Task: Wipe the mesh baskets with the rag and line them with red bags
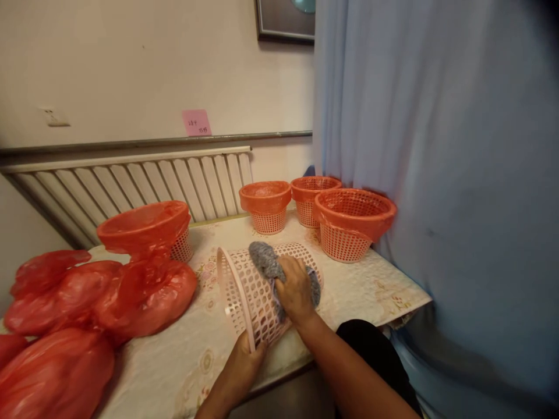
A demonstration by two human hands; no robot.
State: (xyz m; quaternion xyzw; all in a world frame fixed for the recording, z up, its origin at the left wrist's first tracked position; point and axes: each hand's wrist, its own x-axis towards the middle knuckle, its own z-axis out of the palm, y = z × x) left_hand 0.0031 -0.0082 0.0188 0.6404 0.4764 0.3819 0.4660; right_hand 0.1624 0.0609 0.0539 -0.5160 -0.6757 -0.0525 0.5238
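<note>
A pale pink plastic basket (pixel 252 278) with a lattice wall lies on its side on the table, its mouth turned to the left. My left hand (pixel 245 359) grips the near part of its rim. Bunched in my right hand (pixel 297 288) is a grey cloth (pixel 264 259), pressed against the upper side of the basket. The fingers of my right hand are closed round the cloth, and its ends stick out on both sides. Part of my left hand's fingers is hidden inside the basket.
Lined baskets stand at the back: one (pixel 268 218), another (pixel 305 216), a larger one (pixel 345 241) and one at left (pixel 181 247). Filled red bags (pixel 56 372) cover the left side. A blue curtain (pixel 437 174) hangs at right; a radiator (pixel 152 186) lines the wall.
</note>
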